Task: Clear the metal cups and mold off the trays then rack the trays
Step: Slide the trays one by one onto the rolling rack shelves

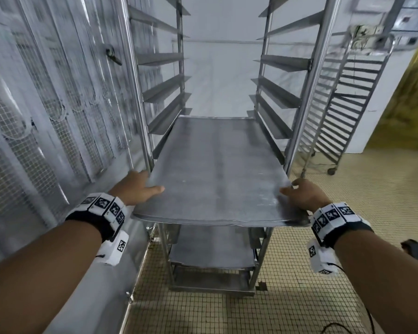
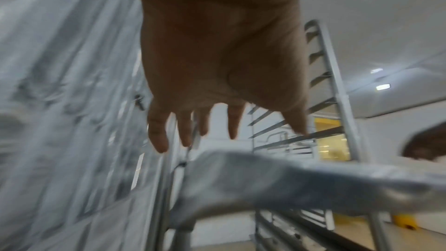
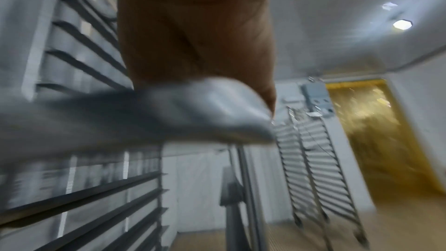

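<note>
Metal tray [image 1: 215, 169] lies partly slid into the rack [image 1: 301, 97], its far end between the side rails, its near edge sticking out toward the person. The left hand [image 1: 135, 189] rests at the tray's left near corner, fingers straight and spread, its grip released. The right hand [image 1: 304, 196] holds the right near corner, thumb on top, grasping the tray. Another tray [image 1: 212, 249] sits lower in the rack.
</note>
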### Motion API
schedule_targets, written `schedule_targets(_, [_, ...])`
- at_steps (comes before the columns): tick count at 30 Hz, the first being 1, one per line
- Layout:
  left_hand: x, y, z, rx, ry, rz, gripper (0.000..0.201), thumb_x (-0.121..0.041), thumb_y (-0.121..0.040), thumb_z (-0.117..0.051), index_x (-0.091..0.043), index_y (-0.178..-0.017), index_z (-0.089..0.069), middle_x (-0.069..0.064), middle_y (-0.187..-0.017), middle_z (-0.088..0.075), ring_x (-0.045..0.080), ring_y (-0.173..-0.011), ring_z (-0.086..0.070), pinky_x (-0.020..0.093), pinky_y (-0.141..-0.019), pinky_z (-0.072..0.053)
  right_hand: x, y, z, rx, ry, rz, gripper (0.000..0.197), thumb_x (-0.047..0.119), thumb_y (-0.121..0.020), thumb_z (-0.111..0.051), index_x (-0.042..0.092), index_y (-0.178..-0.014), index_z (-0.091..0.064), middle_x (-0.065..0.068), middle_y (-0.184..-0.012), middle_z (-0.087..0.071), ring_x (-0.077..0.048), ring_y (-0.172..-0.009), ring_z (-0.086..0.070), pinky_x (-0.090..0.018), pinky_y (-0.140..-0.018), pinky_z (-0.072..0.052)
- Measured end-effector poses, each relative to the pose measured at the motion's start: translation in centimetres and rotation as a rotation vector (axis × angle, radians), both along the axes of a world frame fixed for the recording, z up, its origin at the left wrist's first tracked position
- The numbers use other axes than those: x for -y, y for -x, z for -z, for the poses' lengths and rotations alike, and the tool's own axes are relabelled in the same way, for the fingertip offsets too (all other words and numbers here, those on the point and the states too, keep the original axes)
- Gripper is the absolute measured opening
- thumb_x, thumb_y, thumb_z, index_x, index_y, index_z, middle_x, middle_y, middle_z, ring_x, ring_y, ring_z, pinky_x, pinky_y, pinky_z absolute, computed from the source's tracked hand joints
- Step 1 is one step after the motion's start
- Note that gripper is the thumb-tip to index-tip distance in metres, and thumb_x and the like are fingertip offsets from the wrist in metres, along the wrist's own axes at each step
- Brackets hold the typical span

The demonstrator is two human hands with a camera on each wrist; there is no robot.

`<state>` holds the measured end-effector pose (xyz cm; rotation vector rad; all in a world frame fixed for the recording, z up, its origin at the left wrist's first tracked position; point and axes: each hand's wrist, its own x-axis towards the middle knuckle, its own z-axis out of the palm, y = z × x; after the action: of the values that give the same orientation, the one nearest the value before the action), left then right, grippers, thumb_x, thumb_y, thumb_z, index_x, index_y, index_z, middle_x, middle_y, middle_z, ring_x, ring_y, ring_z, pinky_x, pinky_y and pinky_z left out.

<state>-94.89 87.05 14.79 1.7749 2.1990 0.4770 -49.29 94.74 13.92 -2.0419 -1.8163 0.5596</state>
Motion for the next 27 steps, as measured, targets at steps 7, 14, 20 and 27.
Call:
schedule_targets(7, [3.2, -6.7, -3.6, -0.230, 0.206, 0.507, 0.119, -0.088, -0.059, -0.068, -0.036, -0.157, -0.026, -0.006, -0.168, -0.016, 0.018, -0.154, -0.015, 0.043, -0.124, -0.019, 5.8, 6.9, -2.4, 0.203, -0.043, -0.509, 0.109, 0.097, -0.051, -0.056, 0.037, -0.141, -0.048, 0.006, -0.149, -0.042, -0.019, -0.142, -0.031, -0.050, -0.117, -0.029])
schedule_targets(14, [2.7, -8.9, -2.4, -0.302, 0.199, 0.650, 0.088, -0.067, -0.077, -0.073, -0.038, -0.153, -0.040, -0.005, -0.162, -0.033, 0.015, -0.148, -0.029, 0.033, -0.120, -0.025, 7.6, 8.5, -1.0, 0.254, -0.060, -0.713, 0.081, 0.064, -0.074, -0.076, 0.038, -0.146, -0.048, 0.001, -0.157, -0.038, -0.013, -0.147, -0.029, -0.036, -0.119, -0.027])
schedule_targets(20, [-0.3, -7.5, -1.4, -0.213, 0.118, 0.612, 0.060, -0.057, -0.084, -0.072, -0.039, -0.140, -0.057, -0.007, -0.161, -0.037, 0.013, -0.147, -0.036, 0.031, -0.118, -0.025, 5.5, 8.7, -0.7, 0.136, -0.209, -0.661, 0.047, 0.051, -0.081, -0.075, 0.028, -0.122, -0.072, 0.006, -0.137, -0.062, -0.012, -0.124, -0.057, -0.028, -0.105, -0.042])
schedule_targets(27, [-5.6, -7.0, 1.6, -0.208, -0.098, 0.445, 0.045, -0.051, -0.099, -0.054, -0.034, -0.140, -0.058, -0.001, -0.155, -0.049, 0.020, -0.145, -0.041, 0.032, -0.120, -0.025, -1.7, 10.4, 2.1, 0.151, -0.375, -0.568, 0.042, 0.068, -0.085, -0.047, 0.038, -0.106, -0.067, 0.014, -0.100, -0.068, -0.009, -0.097, -0.065, -0.042, -0.094, -0.048])
